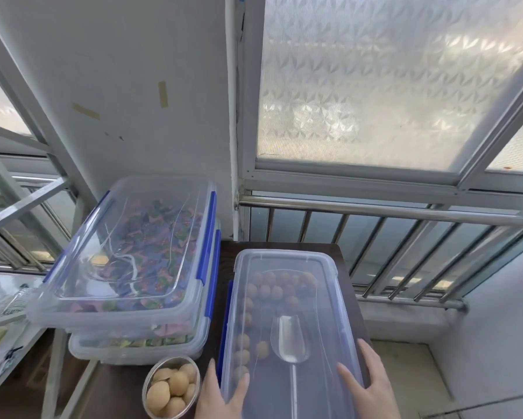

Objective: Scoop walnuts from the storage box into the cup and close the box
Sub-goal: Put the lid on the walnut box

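Observation:
The clear storage box (326,285) with blue side clips stands on the dark table, its translucent lid (284,258) lying on top. Through the lid I see several walnuts (272,287) and a clear scoop (290,340) inside. My left hand (220,397) presses on the lid's near left edge, thumb on top. My right hand (366,385) rests flat on the lid's near right edge. The metal cup (172,388), full of walnuts, stands just left of my left hand.
Two stacked clear boxes (133,252) with blue clips hold coloured wrapped pieces at the left, overhanging the table (224,255). A metal railing (405,213) and frosted window lie behind. A white rack (18,201) stands at far left.

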Tool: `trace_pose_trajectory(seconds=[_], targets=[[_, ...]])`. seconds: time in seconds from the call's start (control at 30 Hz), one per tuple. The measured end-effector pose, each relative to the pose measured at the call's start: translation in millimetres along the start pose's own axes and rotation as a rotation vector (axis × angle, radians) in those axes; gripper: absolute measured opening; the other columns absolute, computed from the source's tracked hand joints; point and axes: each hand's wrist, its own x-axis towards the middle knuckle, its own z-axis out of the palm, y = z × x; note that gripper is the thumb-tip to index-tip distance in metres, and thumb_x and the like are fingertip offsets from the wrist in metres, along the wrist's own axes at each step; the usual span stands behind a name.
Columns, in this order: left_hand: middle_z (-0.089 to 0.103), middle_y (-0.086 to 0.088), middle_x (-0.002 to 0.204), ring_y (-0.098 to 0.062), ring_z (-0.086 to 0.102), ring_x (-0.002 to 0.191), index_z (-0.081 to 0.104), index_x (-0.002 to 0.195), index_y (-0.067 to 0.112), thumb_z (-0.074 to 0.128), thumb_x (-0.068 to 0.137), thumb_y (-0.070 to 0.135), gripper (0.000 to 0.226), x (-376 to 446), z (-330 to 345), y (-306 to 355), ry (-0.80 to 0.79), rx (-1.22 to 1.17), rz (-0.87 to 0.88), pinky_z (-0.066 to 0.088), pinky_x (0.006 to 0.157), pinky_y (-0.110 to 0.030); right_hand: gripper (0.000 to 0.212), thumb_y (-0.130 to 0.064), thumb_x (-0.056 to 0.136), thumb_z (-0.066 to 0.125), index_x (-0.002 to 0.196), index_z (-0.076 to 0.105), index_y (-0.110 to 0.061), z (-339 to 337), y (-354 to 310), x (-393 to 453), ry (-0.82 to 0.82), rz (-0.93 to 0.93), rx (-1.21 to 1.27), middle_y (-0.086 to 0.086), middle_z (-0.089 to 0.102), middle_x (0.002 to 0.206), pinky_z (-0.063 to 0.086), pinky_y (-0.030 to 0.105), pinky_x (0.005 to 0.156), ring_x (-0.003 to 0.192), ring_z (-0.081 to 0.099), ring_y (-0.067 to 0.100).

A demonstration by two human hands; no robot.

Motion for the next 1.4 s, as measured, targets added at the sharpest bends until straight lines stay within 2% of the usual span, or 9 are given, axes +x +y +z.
trace_pose_trajectory(seconds=[0.07, 0.17, 0.23, 0.33, 0.43, 0.63, 0.83, 1.1, 1.4], targets=[[0.035, -0.018, 0.156, -0.031, 0.035, 0.144, 0.028, 0.151, 0.003, 0.078, 0.079, 0.038, 0.095, 14.3, -9.4, -2.2, -0.055, -0.073, -0.119, 0.025, 0.121, -0.038, 0.072, -0.012, 0.078, 0.075, 0.141, 0.04, -0.012, -4.7, -6.1, 5.0, -0.043, 0.036, 0.006, 0.005, 0.04, 0.146, 0.028, 0.036, 0.112, 0.136, 0.036, 0.022], [0.053, -0.017, 0.143, -0.028, 0.051, 0.132, 0.039, 0.146, 0.002, 0.077, 0.064, 0.063, 0.109, 35.6, -5.2, 5.8, -0.196, -0.069, -0.254, 0.037, 0.112, -0.035, 0.103, -0.038, 0.061, 0.084, 0.145, 0.03, -0.014, -11.3, -9.8, 14.9, -0.128, 0.145, 0.106, 0.007, 0.039, 0.149, 0.037, 0.035, 0.104, 0.134, 0.04, 0.023], [0.072, -0.01, 0.115, -0.024, 0.065, 0.108, 0.067, 0.118, 0.007, 0.076, 0.04, 0.07, 0.101, 40.9, -4.4, 7.4, -0.232, -0.072, -0.262, 0.047, 0.094, -0.03, 0.138, -0.062, 0.023, 0.084, 0.141, 0.038, -0.007, -17.3, -8.5, 20.8, -0.227, 0.257, 0.128, 0.011, 0.051, 0.139, 0.044, 0.03, 0.086, 0.119, 0.054, 0.022], [0.077, 0.01, 0.07, -0.018, 0.07, 0.088, 0.076, 0.077, 0.02, 0.083, 0.031, 0.059, 0.061, 49.3, -7.2, 0.4, -0.193, -0.078, -0.245, 0.048, 0.083, -0.028, 0.127, -0.071, 0.009, 0.082, 0.117, 0.065, -0.007, -26.1, -4.1, 32.2, -0.269, 0.325, 0.069, 0.007, 0.073, 0.109, 0.056, 0.033, 0.081, 0.093, 0.07, 0.018], [0.078, 0.003, 0.09, -0.016, 0.07, 0.092, 0.073, 0.098, 0.012, 0.089, 0.034, 0.067, 0.086, 48.7, -7.6, -2.9, -0.214, -0.059, -0.215, 0.053, 0.088, -0.032, 0.117, -0.06, 0.007, 0.089, 0.11, 0.068, -0.007, -33.8, -0.7, 35.0, -0.307, 0.35, 0.083, 0.008, 0.076, 0.098, 0.06, 0.035, 0.075, 0.084, 0.074, 0.023], [0.057, -0.005, 0.11, -0.021, 0.055, 0.105, 0.047, 0.113, 0.013, 0.077, 0.081, 0.038, 0.05, 40.6, -7.5, 12.2, -0.24, 0.028, -0.216, 0.038, 0.088, -0.027, 0.084, -0.03, 0.02, 0.096, 0.096, 0.069, -0.004, -36.8, -26.1, 40.5, -0.368, 0.469, 0.132, 0.018, 0.077, 0.089, 0.058, 0.049, 0.084, 0.082, 0.073, 0.035], [0.058, -0.017, 0.13, -0.03, 0.054, 0.122, 0.049, 0.133, 0.007, 0.071, 0.083, 0.042, 0.065, 44.9, -1.2, 4.8, -0.278, 0.075, -0.145, 0.041, 0.11, -0.039, 0.033, -0.018, 0.057, 0.09, 0.084, 0.076, -0.005, -35.3, -30.3, 39.7, -0.236, 0.296, -0.01, 0.006, 0.078, 0.074, 0.053, 0.026, 0.058, 0.071, 0.074, 0.021], [0.052, -0.02, 0.135, -0.033, 0.047, 0.129, 0.043, 0.138, 0.006, 0.062, 0.092, 0.037, 0.059, 43.1, 3.0, 7.2, -0.24, 0.178, -0.106, 0.037, 0.112, -0.039, 0.036, -0.028, 0.088, 0.063, 0.123, 0.056, -0.02, -5.4, -17.5, 29.4, -0.168, 0.136, 0.038, 0.003, 0.066, 0.113, 0.046, 0.034, 0.092, 0.106, 0.06, 0.02], [0.043, -0.022, 0.145, -0.033, 0.043, 0.135, 0.033, 0.147, 0.006, 0.054, 0.095, 0.042, 0.067, 40.2, 7.1, 6.2, -0.217, 0.205, -0.111, 0.034, 0.116, -0.042, 0.04, -0.036, 0.088, 0.059, 0.126, 0.054, -0.024, -5.5, -19.9, 23.5, -0.121, 0.096, -0.058, 0.004, 0.062, 0.113, 0.047, 0.035, 0.091, 0.103, 0.059, 0.019]])
